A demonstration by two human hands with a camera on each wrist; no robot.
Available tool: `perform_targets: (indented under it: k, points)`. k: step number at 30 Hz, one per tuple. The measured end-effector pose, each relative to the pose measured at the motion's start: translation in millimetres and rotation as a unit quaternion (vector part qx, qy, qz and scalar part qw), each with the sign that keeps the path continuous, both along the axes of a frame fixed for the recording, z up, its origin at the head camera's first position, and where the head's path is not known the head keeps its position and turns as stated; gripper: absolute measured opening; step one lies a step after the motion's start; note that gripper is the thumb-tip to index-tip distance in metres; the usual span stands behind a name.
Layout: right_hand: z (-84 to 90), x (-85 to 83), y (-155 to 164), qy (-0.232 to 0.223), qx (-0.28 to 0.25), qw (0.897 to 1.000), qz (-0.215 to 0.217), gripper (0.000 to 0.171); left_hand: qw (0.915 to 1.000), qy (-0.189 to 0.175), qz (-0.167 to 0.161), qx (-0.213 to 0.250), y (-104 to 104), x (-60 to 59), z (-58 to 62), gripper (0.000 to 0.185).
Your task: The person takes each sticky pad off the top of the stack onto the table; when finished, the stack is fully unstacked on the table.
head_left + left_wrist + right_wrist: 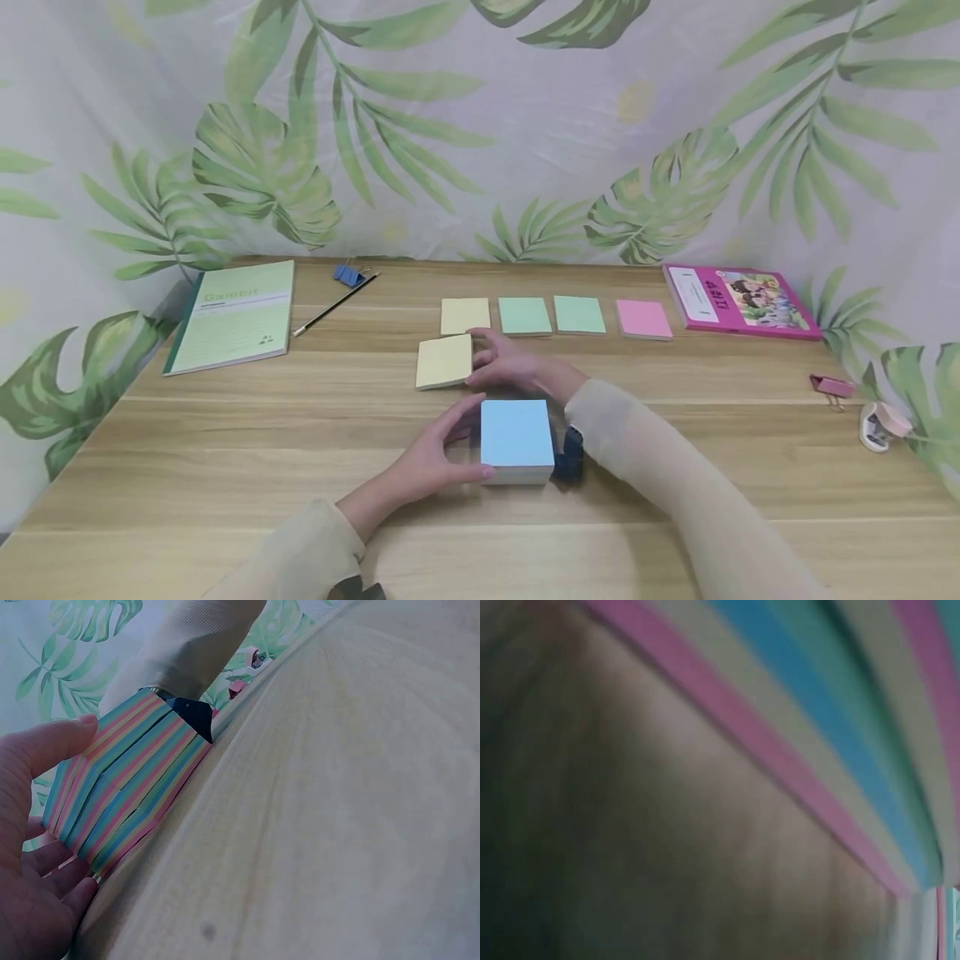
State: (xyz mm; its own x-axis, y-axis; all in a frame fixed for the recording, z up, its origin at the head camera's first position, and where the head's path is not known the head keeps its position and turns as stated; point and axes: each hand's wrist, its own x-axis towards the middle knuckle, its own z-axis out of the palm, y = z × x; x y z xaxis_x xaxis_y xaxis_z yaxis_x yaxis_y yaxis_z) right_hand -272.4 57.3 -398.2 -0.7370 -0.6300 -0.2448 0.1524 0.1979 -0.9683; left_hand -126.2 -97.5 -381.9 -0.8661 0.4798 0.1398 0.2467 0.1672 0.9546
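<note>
A thick stack of sticky notes [517,433], blue on top, stands near the middle of the table. My left hand [431,454] grips its left side, thumb at the near corner and fingers at the far one. In the left wrist view the stack [127,780] shows many coloured layers beside the left hand [30,832]. Beyond the stack, my right hand [517,364] pinches the right edge of a yellow sticky note pad [444,362], which looks slightly turned. Only blurred layers of the stack [802,712] and tabletop show in the right wrist view; the right hand is unclear there.
Behind lies a row: a yellow pad [465,317], two green pads [525,316] and a pink pad [644,319]. Left are a notebook [238,317], a pen [336,305] and a blue binder clip [348,276]. Right are a pink book [742,302], a pink binder clip [832,386] and a small white-and-pink item [883,425].
</note>
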Motion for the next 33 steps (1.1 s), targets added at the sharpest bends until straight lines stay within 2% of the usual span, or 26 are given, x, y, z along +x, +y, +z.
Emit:
perform_targets:
  k: [7,12,17,22,28,33]
  points:
    - [2.8,1.8,3.1,-0.018,-0.007,1.0,0.007,0.084,1.0,0.002,-0.001,-0.003,0.8,-0.6,-0.7,0.078]
    - [6.6,-0.3,17.7,-0.047,-0.039,0.998,0.023,0.073,1.0,0.004,-0.006,-0.002,1.4,-0.9,-0.1,0.079]
    - [11.6,-1.6,37.6,-0.065,-0.08,0.995,0.008,0.066,1.0,0.003,-0.002,-0.001,0.9,-0.9,0.0,0.081]
    - [23.3,8.0,63.1,-0.036,-0.104,0.994,0.002,0.064,1.0,0.001,0.001,-0.002,1.3,-1.1,-0.3,0.082]
    - [37.4,32.2,91.2,0.045,-0.112,0.99,0.068,0.059,1.0,-0.005,0.003,0.0,2.0,-1.2,-0.6,0.082]
    - [38.4,55.4,105.1,0.083,-0.123,0.984,0.102,0.067,1.0,-0.007,0.006,-0.004,1.4,-1.1,-1.0,0.081]
